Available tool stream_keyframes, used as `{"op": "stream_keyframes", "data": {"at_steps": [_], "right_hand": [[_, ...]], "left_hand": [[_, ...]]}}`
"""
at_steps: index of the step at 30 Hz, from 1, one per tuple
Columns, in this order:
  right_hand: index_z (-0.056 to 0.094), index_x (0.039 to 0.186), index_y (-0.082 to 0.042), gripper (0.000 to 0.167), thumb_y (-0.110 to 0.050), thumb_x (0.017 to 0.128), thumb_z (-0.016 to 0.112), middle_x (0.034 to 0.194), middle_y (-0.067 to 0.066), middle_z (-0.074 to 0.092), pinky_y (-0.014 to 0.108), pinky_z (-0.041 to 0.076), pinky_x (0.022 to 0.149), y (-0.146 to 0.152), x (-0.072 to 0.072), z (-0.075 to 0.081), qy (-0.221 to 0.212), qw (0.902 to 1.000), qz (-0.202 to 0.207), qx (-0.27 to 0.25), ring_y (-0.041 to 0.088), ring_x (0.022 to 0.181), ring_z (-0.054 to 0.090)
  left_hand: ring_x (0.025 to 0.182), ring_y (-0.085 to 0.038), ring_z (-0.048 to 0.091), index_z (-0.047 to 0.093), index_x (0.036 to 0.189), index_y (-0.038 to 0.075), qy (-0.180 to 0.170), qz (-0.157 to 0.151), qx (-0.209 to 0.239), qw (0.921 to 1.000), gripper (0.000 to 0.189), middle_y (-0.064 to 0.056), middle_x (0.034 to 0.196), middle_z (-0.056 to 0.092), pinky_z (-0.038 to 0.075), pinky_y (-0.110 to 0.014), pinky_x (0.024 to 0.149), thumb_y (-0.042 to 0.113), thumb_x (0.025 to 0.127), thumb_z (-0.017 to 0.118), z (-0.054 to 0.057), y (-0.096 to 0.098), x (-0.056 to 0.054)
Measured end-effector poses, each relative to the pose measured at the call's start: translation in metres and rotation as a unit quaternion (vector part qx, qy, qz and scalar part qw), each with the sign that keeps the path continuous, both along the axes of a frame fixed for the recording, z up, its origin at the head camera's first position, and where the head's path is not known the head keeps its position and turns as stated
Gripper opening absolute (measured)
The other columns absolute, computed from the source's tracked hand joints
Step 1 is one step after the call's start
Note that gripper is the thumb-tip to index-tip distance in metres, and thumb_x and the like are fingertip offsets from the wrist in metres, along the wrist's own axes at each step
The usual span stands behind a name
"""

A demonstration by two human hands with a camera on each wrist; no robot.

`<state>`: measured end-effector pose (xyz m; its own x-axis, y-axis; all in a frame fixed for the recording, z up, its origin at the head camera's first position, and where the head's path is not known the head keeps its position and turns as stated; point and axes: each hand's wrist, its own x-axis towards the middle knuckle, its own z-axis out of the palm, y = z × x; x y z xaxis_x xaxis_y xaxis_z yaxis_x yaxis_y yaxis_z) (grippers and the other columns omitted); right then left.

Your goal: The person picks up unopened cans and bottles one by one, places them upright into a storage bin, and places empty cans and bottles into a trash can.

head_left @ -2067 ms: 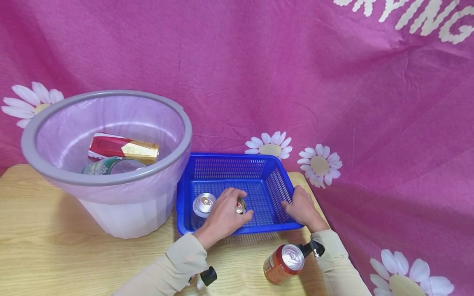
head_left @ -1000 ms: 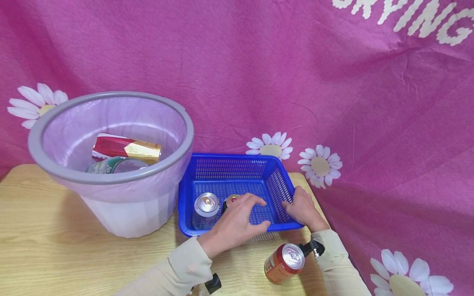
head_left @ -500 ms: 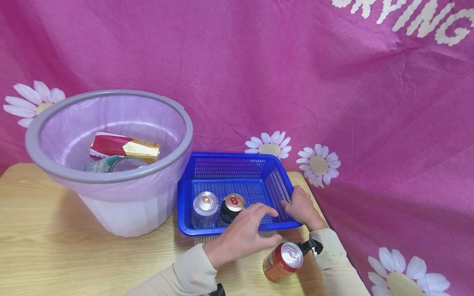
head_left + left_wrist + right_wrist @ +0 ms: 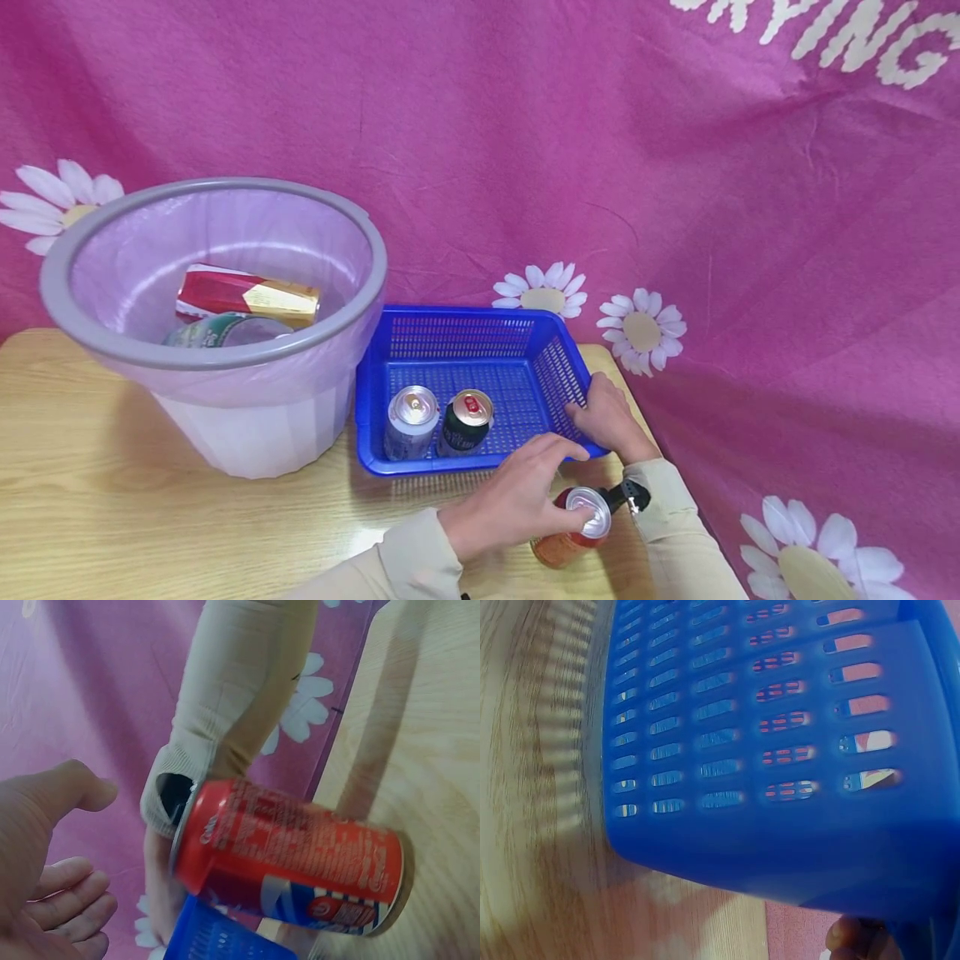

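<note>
A red Coke can point(image 4: 558, 548) stands on the table in front of the blue plastic basket point(image 4: 457, 313). Over it reaches my left hand point(image 4: 513, 504), fingers and thumb spread; in the left wrist view a gap shows between that hand point(image 4: 52, 877) and the can point(image 4: 292, 855). My right hand point(image 4: 613, 421) grips the basket's right rim near the front corner; in the right wrist view only some fingertips point(image 4: 855, 937) show beneath the basket rim point(image 4: 930, 825). Inside the basket, a silver-grey can point(image 4: 411, 425) and a dark green can with a red tab point(image 4: 465, 425) stand upright side by side.
Left of the basket stands a white bin point(image 4: 255, 433) with a grey rim and a purple liner. A red and gold can point(image 4: 247, 293) and a green-labelled item point(image 4: 225, 329) lie in it. Behind the wooden table point(image 4: 97, 492) hangs a pink cloth point(image 4: 450, 150) with daisies.
My left hand has moved out of the basket, from above the dark green can, rightward and nearer to me, to the red Coke can. The right hand has kept its hold on the rim.
</note>
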<state>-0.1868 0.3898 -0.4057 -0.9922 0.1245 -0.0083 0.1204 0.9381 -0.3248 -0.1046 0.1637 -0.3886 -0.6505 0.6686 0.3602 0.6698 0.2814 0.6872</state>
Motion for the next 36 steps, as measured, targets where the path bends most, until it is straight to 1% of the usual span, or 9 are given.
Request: {"op": "stream_keyframes", "data": {"at_steps": [5,8,11,15,19,26,30,36], "right_hand": [[0.047,0.121,0.01,0.046,-0.021,0.093,0.065,0.106,0.026,0.061,0.055,0.056,0.087,-0.001,0.001,0.001,-0.001,1.0,-0.004,-0.004,0.038,0.093,0.063],[0.046,0.125,0.01,0.048,-0.021,0.094,0.065,0.108,0.026,0.061,0.056,0.057,0.091,-0.001,0.001,0.001,-0.009,0.9999,-0.01,-0.008,0.038,0.096,0.064],[0.044,0.128,0.01,0.05,-0.021,0.095,0.064,0.111,0.026,0.061,0.057,0.058,0.094,-0.002,0.001,0.001,-0.02,0.9996,-0.012,-0.012,0.039,0.099,0.064],[0.043,0.129,0.011,0.05,-0.021,0.095,0.063,0.111,0.027,0.061,0.057,0.058,0.093,-0.001,0.001,0.0,-0.02,0.9997,-0.009,-0.015,0.038,0.099,0.064],[0.044,0.127,0.011,0.049,-0.021,0.095,0.063,0.109,0.026,0.061,0.056,0.058,0.092,0.0,0.001,0.0,-0.013,0.9998,-0.005,-0.011,0.038,0.097,0.064],[0.046,0.124,0.011,0.049,-0.022,0.093,0.066,0.107,0.026,0.061,0.057,0.054,0.091,0.0,0.002,0.0,-0.008,0.9999,-0.009,-0.001,0.041,0.098,0.063],[0.046,0.122,0.01,0.048,-0.022,0.092,0.066,0.106,0.025,0.062,0.057,0.055,0.088,0.001,0.002,0.0,-0.006,0.9999,-0.01,0.0,0.041,0.096,0.064],[0.046,0.12,0.01,0.048,-0.023,0.092,0.066,0.104,0.025,0.062,0.056,0.055,0.086,0.002,0.002,0.0,-0.004,1.0,-0.006,0.003,0.039,0.093,0.063]], "left_hand": [[0.121,-0.011,0.061,0.063,0.132,0.012,0.027,0.003,-0.01,0.9996,0.057,0.002,0.13,0.066,0.049,-0.02,0.108,0.038,0.085,0.08,-0.006,0.011,0.002],[0.121,-0.011,0.06,0.061,0.134,0.011,0.031,0.006,-0.019,0.9993,0.06,0.002,0.13,0.065,0.048,-0.02,0.108,0.039,0.084,0.08,-0.009,0.016,0.004],[0.124,-0.012,0.058,0.06,0.136,0.011,0.027,0.008,-0.03,0.9991,0.064,0.001,0.133,0.064,0.047,-0.02,0.11,0.04,0.083,0.08,-0.012,0.019,0.005],[0.125,-0.012,0.057,0.058,0.139,0.01,0.027,0.01,-0.043,0.9987,0.067,0.001,0.137,0.063,0.047,-0.02,0.111,0.04,0.083,0.081,-0.015,0.023,0.006],[0.122,-0.012,0.058,0.059,0.138,0.01,0.033,0.014,-0.051,0.998,0.066,0.001,0.136,0.063,0.047,-0.019,0.109,0.041,0.083,0.081,-0.018,0.025,0.007],[0.124,-0.01,0.059,0.062,0.133,0.013,0.033,0.001,-0.038,0.9987,0.061,0.004,0.132,0.065,0.049,-0.018,0.108,0.046,0.085,0.08,-0.023,0.027,0.012],[0.124,-0.008,0.059,0.063,0.131,0.015,0.028,-0.005,-0.032,0.9991,0.059,0.005,0.132,0.065,0.049,-0.018,0.107,0.045,0.084,0.081,-0.026,0.03,0.014],[0.124,-0.007,0.059,0.061,0.132,0.015,0.018,-0.009,-0.024,0.9995,0.061,0.004,0.132,0.065,0.048,-0.019,0.109,0.043,0.083,0.082,-0.029,0.033,0.015]]}}
